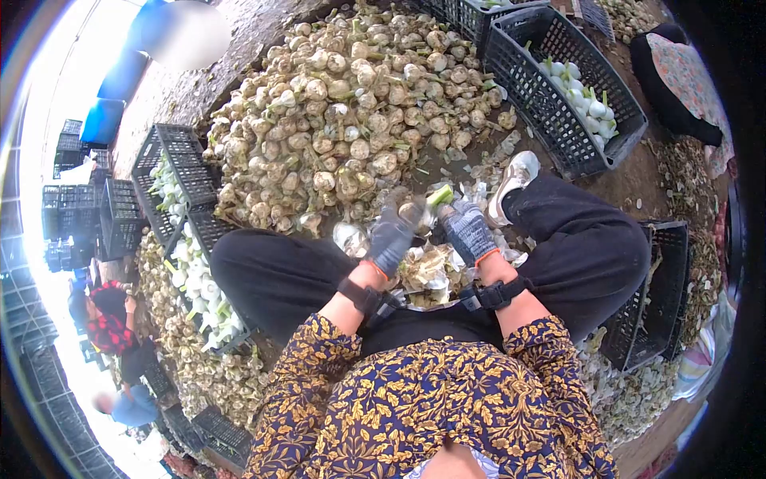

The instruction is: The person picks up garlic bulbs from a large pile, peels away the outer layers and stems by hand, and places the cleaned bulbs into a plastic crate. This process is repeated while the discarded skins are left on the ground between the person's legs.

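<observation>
I sit on the ground with black-trousered legs spread before a big heap of unpeeled garlic bulbs [359, 120]. Both hands wear grey gloves with orange cuffs. My left hand [391, 235] and my right hand [467, 230] meet over my lap and together grip one garlic bulb [416, 209] with a short green stem [440, 195]. The left hand is blurred. Loose papery skins [427, 275] lie piled between my legs under the hands.
A black crate [558, 136] with peeled white bulbs stands at the upper right. Black crates [187, 172] of peeled garlic lie left, another crate [650, 319] at my right knee. A person in red [108, 319] sits at left; another person's clothing [682, 76] shows top right.
</observation>
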`<state>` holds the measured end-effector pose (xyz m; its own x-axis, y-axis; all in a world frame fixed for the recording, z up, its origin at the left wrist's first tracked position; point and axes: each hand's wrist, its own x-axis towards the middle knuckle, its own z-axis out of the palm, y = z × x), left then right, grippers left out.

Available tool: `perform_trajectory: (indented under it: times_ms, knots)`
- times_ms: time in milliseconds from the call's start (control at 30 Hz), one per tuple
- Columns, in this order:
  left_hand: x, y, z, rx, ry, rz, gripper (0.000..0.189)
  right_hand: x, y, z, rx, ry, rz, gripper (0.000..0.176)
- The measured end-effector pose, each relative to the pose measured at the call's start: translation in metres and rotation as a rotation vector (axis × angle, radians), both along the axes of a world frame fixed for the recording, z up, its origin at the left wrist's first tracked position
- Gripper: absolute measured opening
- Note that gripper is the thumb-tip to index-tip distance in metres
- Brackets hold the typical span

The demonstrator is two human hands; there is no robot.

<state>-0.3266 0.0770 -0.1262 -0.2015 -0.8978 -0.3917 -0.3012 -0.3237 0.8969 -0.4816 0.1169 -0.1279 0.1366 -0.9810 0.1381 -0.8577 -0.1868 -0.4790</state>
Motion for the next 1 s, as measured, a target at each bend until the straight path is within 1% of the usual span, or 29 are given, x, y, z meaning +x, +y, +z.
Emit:
perform_trajectory:
  times_ms: [33,100,133,167,233,267,300,367,400,433,467,500,567,600,633,667,700,733,767,800,833,867,900,933,967,1000]
  knots:
    - [-0.001,0.007,0.005,0.001,0.000,-0.001,0.060,0.000,0.000,-0.003,0.001,0.000,-0.001,0.020]
    - [-0.006,0.017,0.033,-0.413,-0.042,-0.078,0.055,0.002,0.000,-0.013,-0.061,-0.191,-0.173,0.018]
    - [-0.008,0.017,0.045,-0.258,0.082,-0.044,0.045,0.004,0.000,-0.005,0.031,-0.247,-0.225,0.016]
    - [-0.004,0.013,0.044,-0.256,0.080,-0.043,0.045,0.001,0.000,-0.002,0.033,-0.248,-0.224,0.016]
    - [0.004,-0.001,0.041,0.641,0.612,0.110,0.043,-0.006,-0.001,0.004,-0.186,-0.038,0.029,0.014]
    - [0.006,-0.001,0.040,0.669,0.697,0.082,0.040,-0.005,0.000,0.009,-0.113,-0.055,0.025,0.014]
    - [0.005,-0.001,0.040,0.669,0.697,0.081,0.040,0.000,0.000,0.010,-0.113,-0.055,0.025,0.014]
    - [0.002,-0.001,0.039,0.195,0.145,-0.133,0.036,0.008,0.000,0.007,-0.023,-0.473,-0.256,0.013]
    - [0.004,0.001,0.030,0.288,0.298,-0.081,0.035,0.007,0.000,-0.014,-0.023,-0.473,-0.256,0.013]
    - [0.005,0.001,0.029,0.288,0.299,-0.082,0.035,0.004,-0.001,-0.047,0.045,-0.655,-0.201,0.014]
    - [0.007,0.000,0.029,0.458,0.524,-0.002,0.036,0.002,-0.002,-0.065,0.113,-0.836,-0.142,0.014]
    - [0.008,0.000,0.029,0.626,0.750,0.081,0.036,0.001,-0.001,-0.064,0.114,-0.835,-0.142,0.014]
    - [0.009,0.001,0.028,0.622,0.776,0.068,0.036,-0.001,-0.001,-0.059,0.150,-0.834,-0.147,0.015]
    - [0.009,0.001,0.028,0.619,0.800,0.056,0.036,-0.002,-0.002,-0.067,0.231,-0.935,-0.217,0.018]
    - [0.008,0.001,0.028,0.616,0.823,0.044,0.036,0.002,-0.003,-0.046,0.231,-0.936,-0.216,0.018]
    - [0.005,0.002,0.027,0.531,0.625,0.018,0.040,0.008,-0.005,-0.005,0.230,-0.714,-0.335,0.020]
    - [0.003,0.003,0.030,0.530,0.625,0.021,0.040,0.012,-0.004,0.017,0.228,-0.488,-0.445,0.022]
    - [0.001,0.003,0.036,0.396,0.352,-0.055,0.040,0.017,-0.002,0.011,0.040,-0.427,-0.424,0.026]
    - [-0.001,0.003,0.043,0.260,0.078,-0.130,0.040,0.018,-0.001,0.007,0.041,-0.429,-0.421,0.026]
    - [-0.008,0.005,0.048,0.250,0.025,0.004,0.036,0.017,0.000,0.004,-0.009,-0.407,-0.359,0.025]
    - [-0.007,0.003,0.047,0.250,0.024,0.006,0.036,0.017,0.002,0.002,-0.058,-0.385,-0.295,0.024]
    - [-0.007,-0.002,0.044,0.369,0.116,0.088,0.034,0.016,0.003,0.000,-0.026,-0.549,-0.293,0.021]
    - [-0.007,-0.005,0.040,0.487,0.208,0.171,0.032,0.015,0.002,-0.021,-0.028,-0.549,-0.290,0.021]
    - [-0.008,-0.005,0.038,0.494,0.381,0.227,0.031,0.019,-0.007,-0.023,-0.021,-0.820,-0.330,0.019]
    - [-0.007,-0.004,0.037,0.493,0.381,0.230,0.031,0.022,-0.012,-0.024,-0.012,-1.092,-0.370,0.017]
    - [-0.006,-0.003,0.035,0.530,0.471,0.268,0.030,0.009,-0.004,-0.021,0.382,-1.511,-0.466,0.018]
